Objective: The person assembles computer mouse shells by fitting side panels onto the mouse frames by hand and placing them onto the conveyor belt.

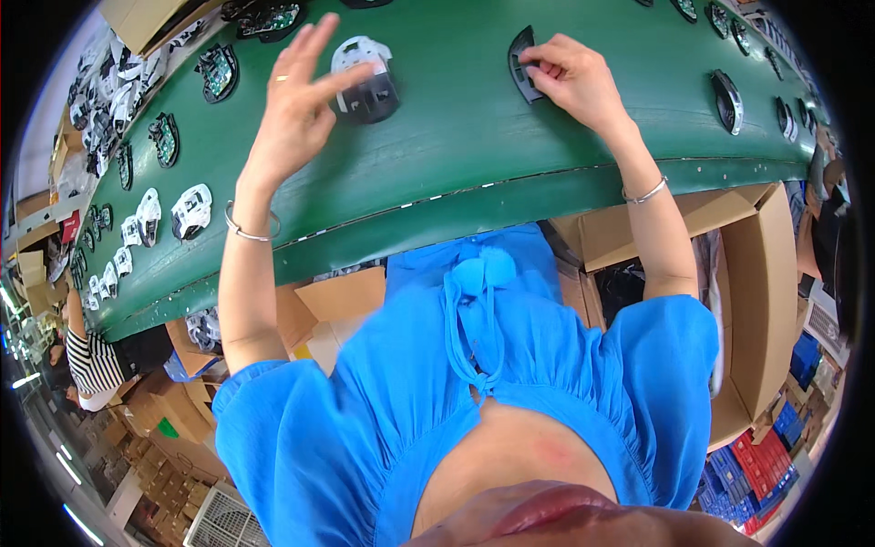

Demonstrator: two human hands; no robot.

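My left hand (296,114) is over the green work surface with its fingers spread and nothing in them. Its index finger reaches across a computer mouse shell (372,98), white at the far end and dark at the near end; whether it touches is hard to tell. To the right, my right hand (574,80) has thumb and fingers pinched together at the inner side of a curved black plastic mouse cover (522,56). That cover's right side is partly hidden by the fingertips.
Mouse bases with green circuit boards (217,73) and white shells (191,211) lie along the left of the green belt (456,137). More black covers (726,102) sit at right. Open cardboard boxes (766,301) stand below the near edge. Another person's striped sleeve (96,365) shows far left.
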